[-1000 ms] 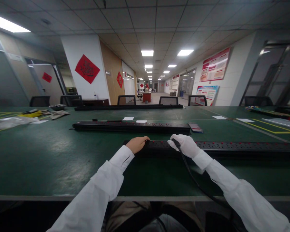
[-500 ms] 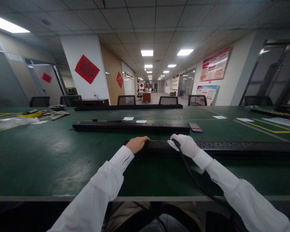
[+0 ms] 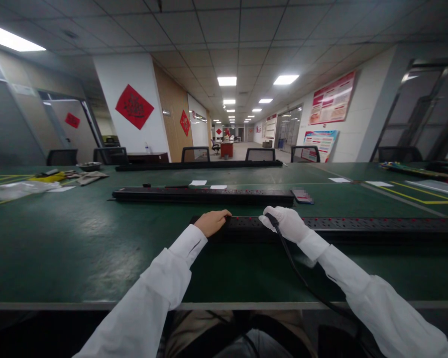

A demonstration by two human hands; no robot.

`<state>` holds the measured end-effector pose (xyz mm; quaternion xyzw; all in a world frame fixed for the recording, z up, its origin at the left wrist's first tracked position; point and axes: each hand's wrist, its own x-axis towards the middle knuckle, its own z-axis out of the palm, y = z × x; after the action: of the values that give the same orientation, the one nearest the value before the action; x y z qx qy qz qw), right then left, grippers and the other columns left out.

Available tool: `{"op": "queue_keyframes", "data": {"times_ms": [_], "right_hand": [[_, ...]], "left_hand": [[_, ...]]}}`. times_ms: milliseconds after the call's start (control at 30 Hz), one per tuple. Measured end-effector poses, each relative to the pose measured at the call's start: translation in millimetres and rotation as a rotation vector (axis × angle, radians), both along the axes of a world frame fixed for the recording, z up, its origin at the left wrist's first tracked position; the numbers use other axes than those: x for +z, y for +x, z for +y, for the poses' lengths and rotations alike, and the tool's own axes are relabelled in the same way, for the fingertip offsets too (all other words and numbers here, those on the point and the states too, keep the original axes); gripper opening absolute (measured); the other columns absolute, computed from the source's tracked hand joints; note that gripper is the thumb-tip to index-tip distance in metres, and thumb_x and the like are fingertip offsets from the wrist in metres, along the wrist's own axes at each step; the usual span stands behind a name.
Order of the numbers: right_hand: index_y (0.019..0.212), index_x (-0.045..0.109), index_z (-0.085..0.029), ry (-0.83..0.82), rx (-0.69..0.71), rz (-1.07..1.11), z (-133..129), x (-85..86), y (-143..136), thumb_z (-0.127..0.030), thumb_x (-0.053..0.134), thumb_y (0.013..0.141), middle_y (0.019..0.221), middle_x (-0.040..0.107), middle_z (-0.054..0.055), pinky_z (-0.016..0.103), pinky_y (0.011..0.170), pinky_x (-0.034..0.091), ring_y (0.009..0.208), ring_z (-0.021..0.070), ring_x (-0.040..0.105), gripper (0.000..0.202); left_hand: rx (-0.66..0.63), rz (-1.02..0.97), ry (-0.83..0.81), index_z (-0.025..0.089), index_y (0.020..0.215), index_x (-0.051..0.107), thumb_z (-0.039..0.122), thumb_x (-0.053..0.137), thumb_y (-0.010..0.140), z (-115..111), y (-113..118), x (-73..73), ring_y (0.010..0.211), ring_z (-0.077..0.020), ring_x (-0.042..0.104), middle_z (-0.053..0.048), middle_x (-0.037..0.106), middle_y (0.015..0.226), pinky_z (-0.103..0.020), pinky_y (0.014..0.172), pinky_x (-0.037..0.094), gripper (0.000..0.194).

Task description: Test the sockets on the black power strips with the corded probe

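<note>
Left hand: bare [image 3: 212,223], at the centre of the frame, laid over the left end of the near black power strip; its fingers [image 3: 223,215] are bent and close together, tips touching the strip's top. The thumb is hidden, so whether they pinch anything cannot be told.
Right hand: white-gloved [image 3: 286,224], just right of centre, fingers wrapped closed around the end of a black cable [image 3: 291,266]; whether that end sits in a socket cannot be told.
Near power strip: long, with red-marked sockets [image 3: 366,224], running from the centre to the right edge of the frame.
Cable: drops toward the lower right.
Second strip: behind the hands [image 3: 201,195], mid-frame, flat on the green table [image 3: 78,258].
</note>
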<state>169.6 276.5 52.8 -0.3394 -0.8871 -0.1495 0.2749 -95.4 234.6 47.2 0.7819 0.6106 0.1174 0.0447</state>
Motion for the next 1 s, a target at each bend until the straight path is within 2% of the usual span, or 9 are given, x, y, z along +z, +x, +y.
{"op": "queue_keyframes", "data": {"times_ms": [267,1000], "right_hand": [[0.08,0.056,-0.02,0.021,-0.016,-0.004,0.8,-1.2,-0.4,-0.047,0.034,0.085,0.064,0.058,0.002,0.021,0.056,0.029,0.059,0.0107,0.05,0.035],[0.081,0.056,-0.021,0.01,-0.025,-0.006,-0.4,0.2,-0.9,-0.047,0.033,0.086,0.063,0.058,0.002,0.021,0.056,0.029,0.057,0.0105,0.049,0.036]], "left_hand": [[0.009,0.04,0.035,0.03,0.114,0.047,0.029,0.028,0.086,3.2,-0.8,-4.2,0.097,-0.0186,0.057,0.001,0.059,0.111,-0.032,0.086,0.041,0.035],[0.033,0.041,-0.012,0.03,0.116,0.046,0.027,0.028,0.085,-1.0,2.4,1.8,0.098,-0.0179,0.056,0.001,0.058,0.112,-0.031,0.087,0.041,0.036]]}}
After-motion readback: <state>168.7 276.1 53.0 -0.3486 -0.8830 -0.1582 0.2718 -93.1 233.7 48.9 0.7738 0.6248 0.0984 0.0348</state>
